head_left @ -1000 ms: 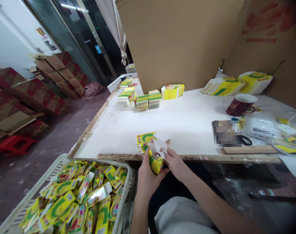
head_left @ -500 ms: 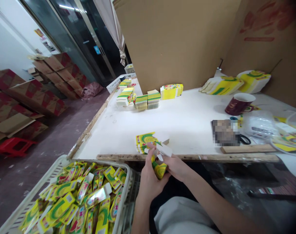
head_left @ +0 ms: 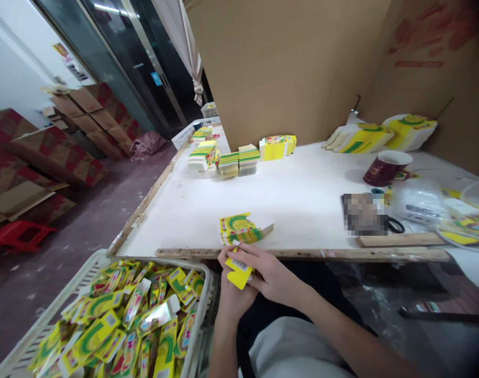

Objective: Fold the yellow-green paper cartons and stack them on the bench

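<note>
left hand (head_left: 232,294), right hand (head_left: 271,273) around yellow carton (head_left: 239,275)

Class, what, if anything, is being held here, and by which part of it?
A yellow barcoded carton: the left grip holds its left side, the right grip its far end; some finger contacts are hidden.

White tbl (head_left: 302,189) w/ wood edging (head_left: 184,254) just fwd of R hand (head_left: 269,270); brown cardbd panel (head_left: 294,68) behind. Far fwd-L of hand: dark glass dr (head_left: 145,58) w/ lt streak (head_left: 112,9), curtain (head_left: 180,42), white wall (head_left: 11,52). Well L: purplish flr (head_left: 113,194), red stool (head_left: 21,234).
</note>
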Demonstrator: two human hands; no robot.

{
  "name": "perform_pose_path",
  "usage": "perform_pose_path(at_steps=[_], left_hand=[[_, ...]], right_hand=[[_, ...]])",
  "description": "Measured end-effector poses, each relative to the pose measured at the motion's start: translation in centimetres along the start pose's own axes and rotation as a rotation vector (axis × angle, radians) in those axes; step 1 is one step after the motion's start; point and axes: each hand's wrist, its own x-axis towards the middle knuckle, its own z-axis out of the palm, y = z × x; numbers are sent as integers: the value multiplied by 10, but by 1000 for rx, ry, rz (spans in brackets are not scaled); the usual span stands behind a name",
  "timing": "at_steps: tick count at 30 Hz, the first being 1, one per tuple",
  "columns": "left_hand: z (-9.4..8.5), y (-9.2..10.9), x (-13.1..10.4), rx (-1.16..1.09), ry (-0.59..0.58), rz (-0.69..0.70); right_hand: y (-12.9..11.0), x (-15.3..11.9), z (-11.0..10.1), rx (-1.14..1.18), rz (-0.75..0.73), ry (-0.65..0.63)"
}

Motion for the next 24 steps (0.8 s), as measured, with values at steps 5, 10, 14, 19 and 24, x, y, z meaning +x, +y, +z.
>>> perform_pose_path(at_steps=[5,10,14,19,24], left_hand=[[1,8,7,133,96,21],[-10,13,12,401,110,74],[-21,10,13,401,5,81],[-26,12,15,435,-151,59],[-28,15,16,456,-170,56]], right_hand=[[9,4,2,7,30,252],[12,4,-5,-50,15,220],[7,3,-18,-179,39,7],[4,2,-41,-223,82,-167],[5,-3,-31,-240,93,-140]])
